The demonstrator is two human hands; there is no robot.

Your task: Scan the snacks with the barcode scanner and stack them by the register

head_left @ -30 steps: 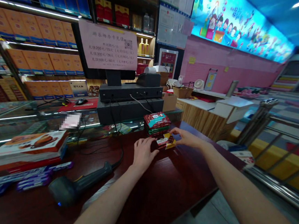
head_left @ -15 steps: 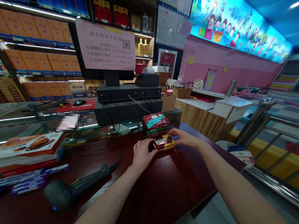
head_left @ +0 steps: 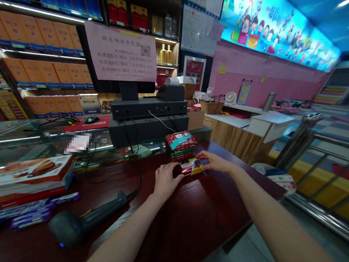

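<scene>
A small red and yellow snack packet (head_left: 191, 166) lies on the dark wooden counter, its print too small to read. My left hand (head_left: 166, 180) grips its left end between thumb and fingers. At its right end, my right hand (head_left: 213, 162) pinches the yellow side. Just behind the packet stands a stack of red and green snack packets (head_left: 180, 143), the top one with a turquoise patch. To the left of my left forearm rests a black barcode scanner (head_left: 87, 221) with a blue light, its cable running back.
Purple-wrapped bars (head_left: 33, 212) and stacked flat boxes (head_left: 27, 175) lie at the left. Behind the counter (head_left: 203, 215) stand a cash drawer (head_left: 148, 112) and a monitor with a pink paper sign (head_left: 120, 57). A metal railing (head_left: 330, 169) is on the right.
The packet's top has tilted slightly between my hands, and its shine has shifted. Both hands keep their hold; the view has moved a little.
</scene>
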